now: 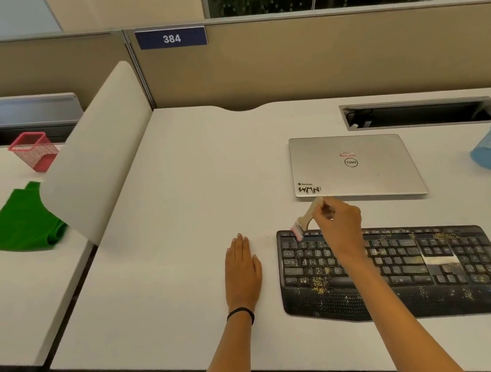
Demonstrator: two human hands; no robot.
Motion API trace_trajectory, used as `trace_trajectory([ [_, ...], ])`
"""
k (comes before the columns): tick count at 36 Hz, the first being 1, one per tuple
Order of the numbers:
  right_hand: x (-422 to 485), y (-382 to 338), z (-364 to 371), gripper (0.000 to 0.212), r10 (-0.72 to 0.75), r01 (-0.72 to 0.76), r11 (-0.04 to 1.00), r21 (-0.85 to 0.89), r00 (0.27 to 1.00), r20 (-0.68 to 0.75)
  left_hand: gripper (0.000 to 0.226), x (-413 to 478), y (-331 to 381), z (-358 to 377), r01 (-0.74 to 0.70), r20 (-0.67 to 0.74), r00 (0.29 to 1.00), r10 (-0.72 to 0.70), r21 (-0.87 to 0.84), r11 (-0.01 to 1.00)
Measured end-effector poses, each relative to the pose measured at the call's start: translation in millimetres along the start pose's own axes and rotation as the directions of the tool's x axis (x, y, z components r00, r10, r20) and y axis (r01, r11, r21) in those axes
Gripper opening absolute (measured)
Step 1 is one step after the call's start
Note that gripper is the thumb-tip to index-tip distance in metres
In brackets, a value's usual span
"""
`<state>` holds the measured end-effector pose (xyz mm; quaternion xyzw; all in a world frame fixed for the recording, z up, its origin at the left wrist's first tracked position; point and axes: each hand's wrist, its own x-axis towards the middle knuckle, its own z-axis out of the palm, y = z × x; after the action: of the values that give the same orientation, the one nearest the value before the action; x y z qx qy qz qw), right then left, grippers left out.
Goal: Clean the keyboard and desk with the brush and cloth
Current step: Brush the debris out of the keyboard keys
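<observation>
Evidently right fingers (324,209) pinch the brush (304,219) to sweep the crumb-strewn keyboard (416,270) beneath; left fingers (241,245) lie flat, bracing.

left hand (242,271) flat, fingers straight; right hand (339,223) curled, gripping

Laptop (353,165) just behind keyboard (397,270)

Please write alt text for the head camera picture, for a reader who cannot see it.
A person's right hand holds a brush with its bristles on the far left corner of a black keyboard dotted with crumbs, while the left hand lies flat on the white desk. A closed silver laptop sits behind the keyboard.
</observation>
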<state>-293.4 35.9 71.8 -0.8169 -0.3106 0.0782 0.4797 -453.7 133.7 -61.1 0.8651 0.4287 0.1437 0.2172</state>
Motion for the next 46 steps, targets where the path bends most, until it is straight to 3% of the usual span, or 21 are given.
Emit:
trace_trajectory([
  [5,-2,-3,2,0.016,-0.015,0.015,0.999,0.044,1.000,-0.003,0.051,0,0,1,-0.002,0.001,1.000,0.002,0.004,1.000],
  [12,6,1,3,0.011,-0.092,0.091,0.996,-0.012,0.987,-0.133,0.051,1,-1,1,-0.012,-0.004,1.000,0.012,0.005,1.000],
  [19,0,-1,10,0.011,-0.059,0.059,0.998,0.008,0.997,0.045,0.051,1,0,1,-0.008,-0.006,1.000,0.008,-0.003,1.000],
  [24,-2,-14,12,0.016,-0.085,0.083,0.996,0.040,0.995,0.050,0.050,0,1,-1,-0.010,-0.015,1.000,0.010,-0.008,1.000],
  [30,5,-8,15,0.012,-0.151,0.147,0.986,-0.073,0.987,-0.049,0.050,0,2,-2,-0.010,-0.016,1.000,0.009,-0.022,1.000],
  [39,1,-5,12,0.011,-0.142,0.147,0.989,-0.033,0.984,0.106,0.051,0,1,0,0.001,-0.009,1.000,-0.001,-0.026,1.000],
  [46,-6,-7,7,0.016,-0.287,0.303,0.945,-0.121,0.949,0.133,0.050,0,2,-1,-0.003,-0.013,1.000,0.002,-0.034,0.999],
])
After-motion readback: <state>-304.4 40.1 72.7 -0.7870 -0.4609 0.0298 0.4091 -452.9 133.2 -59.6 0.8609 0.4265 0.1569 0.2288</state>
